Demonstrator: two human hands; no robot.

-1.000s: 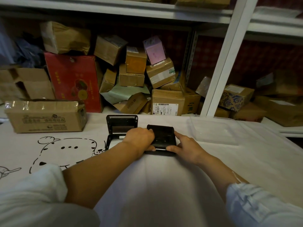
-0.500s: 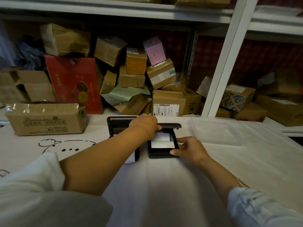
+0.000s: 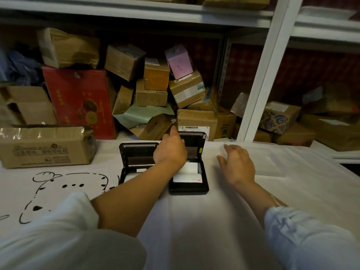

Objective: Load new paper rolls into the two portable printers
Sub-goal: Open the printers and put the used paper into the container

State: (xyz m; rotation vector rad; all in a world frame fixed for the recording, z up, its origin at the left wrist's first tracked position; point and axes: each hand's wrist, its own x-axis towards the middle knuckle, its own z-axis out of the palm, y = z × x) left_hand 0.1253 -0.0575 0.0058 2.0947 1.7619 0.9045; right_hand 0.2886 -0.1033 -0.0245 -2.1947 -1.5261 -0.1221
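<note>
Two black portable printers lie side by side on the white cloth, both with lids standing open. The left printer (image 3: 136, 162) shows a pale compartment partly hidden by my forearm. The right printer (image 3: 190, 184) holds a white paper roll (image 3: 188, 177) with a red mark. My left hand (image 3: 170, 152) reaches over between the two, its fingers at the left edge of the right printer's raised lid (image 3: 194, 145). My right hand (image 3: 236, 165) hovers to the right of that printer with fingers spread and holds nothing.
A taped cardboard box (image 3: 46, 147) sits on the table at the left. A clear plastic lid or tray (image 3: 272, 160) lies at the right. Behind the table, shelves hold a pile of cartons, a red box (image 3: 79, 102) and a white upright post (image 3: 266, 71).
The right printer's lid went from closed to fully raised, showing the roll. My right hand let go of the printer's front and moved off to the right. My left hand rose with the lid.
</note>
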